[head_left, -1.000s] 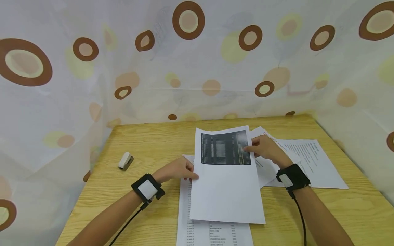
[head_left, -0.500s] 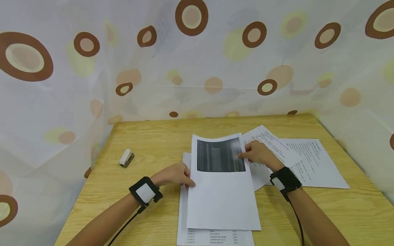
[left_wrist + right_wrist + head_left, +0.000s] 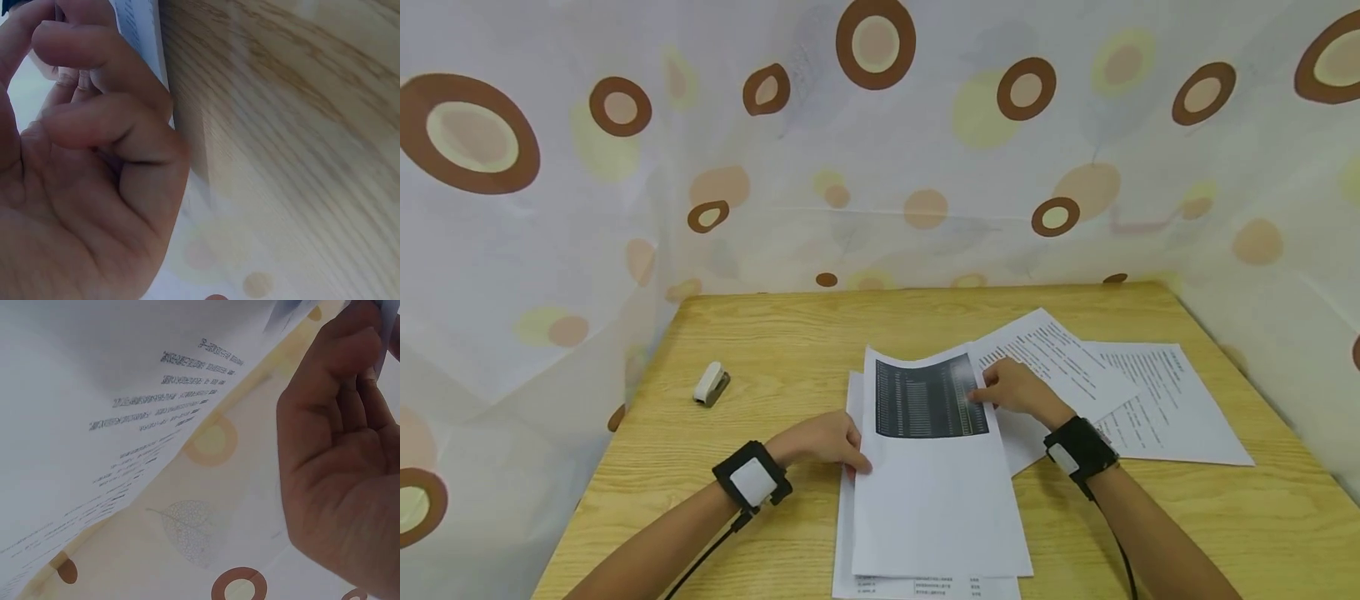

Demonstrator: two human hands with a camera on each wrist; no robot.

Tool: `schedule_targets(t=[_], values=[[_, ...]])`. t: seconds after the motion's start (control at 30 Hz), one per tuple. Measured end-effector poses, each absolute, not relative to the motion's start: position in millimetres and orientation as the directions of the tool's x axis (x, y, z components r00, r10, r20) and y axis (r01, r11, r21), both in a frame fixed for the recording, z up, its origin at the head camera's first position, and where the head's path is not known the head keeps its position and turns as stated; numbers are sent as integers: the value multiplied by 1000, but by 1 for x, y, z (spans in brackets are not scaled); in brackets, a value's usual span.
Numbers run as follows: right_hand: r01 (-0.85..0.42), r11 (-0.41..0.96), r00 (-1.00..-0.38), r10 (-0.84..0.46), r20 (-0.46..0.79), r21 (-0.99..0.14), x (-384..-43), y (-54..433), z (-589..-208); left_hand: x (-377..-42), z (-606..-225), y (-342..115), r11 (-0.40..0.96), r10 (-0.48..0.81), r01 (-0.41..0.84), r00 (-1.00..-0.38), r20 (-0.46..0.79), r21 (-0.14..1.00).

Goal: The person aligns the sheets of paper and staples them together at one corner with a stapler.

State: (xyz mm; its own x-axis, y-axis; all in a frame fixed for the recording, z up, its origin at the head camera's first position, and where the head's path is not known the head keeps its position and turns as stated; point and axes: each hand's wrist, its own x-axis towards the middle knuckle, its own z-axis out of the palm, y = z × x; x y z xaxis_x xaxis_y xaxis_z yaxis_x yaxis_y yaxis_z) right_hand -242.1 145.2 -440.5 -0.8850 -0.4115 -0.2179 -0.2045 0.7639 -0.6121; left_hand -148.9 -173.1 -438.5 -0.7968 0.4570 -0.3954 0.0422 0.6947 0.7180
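Note:
A white sheet of paper with a dark printed block near its top is held between both hands in the head view. My left hand pinches its left edge, thumb on top; in the left wrist view the left hand's fingers are curled. On the opposite edge, beside the dark block, my right hand pinches with thumb on the front. The sheet's upper part bows slightly. Under it lies a printed table sheet, mostly covered, its left strip and bottom rows showing. In the right wrist view the right hand has bent fingers.
Two printed text sheets overlap at the right, the nearer one partly over the farther one. A small white and grey stapler stands at the left on the wooden table. A patterned curtain hangs behind and at both sides.
Both hands have brought the held sheet down toward the near side and slightly left, over the printed table sheet, covering more of it. More of the text sheets at the right shows.

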Motion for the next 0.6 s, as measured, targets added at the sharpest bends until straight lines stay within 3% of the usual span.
schedule_targets(t=[0.6], values=[[-188,763,-897,-390,-208,-618,-242,142,-446,-137,-449,-183,641,452,-24,-796,-403,767]])
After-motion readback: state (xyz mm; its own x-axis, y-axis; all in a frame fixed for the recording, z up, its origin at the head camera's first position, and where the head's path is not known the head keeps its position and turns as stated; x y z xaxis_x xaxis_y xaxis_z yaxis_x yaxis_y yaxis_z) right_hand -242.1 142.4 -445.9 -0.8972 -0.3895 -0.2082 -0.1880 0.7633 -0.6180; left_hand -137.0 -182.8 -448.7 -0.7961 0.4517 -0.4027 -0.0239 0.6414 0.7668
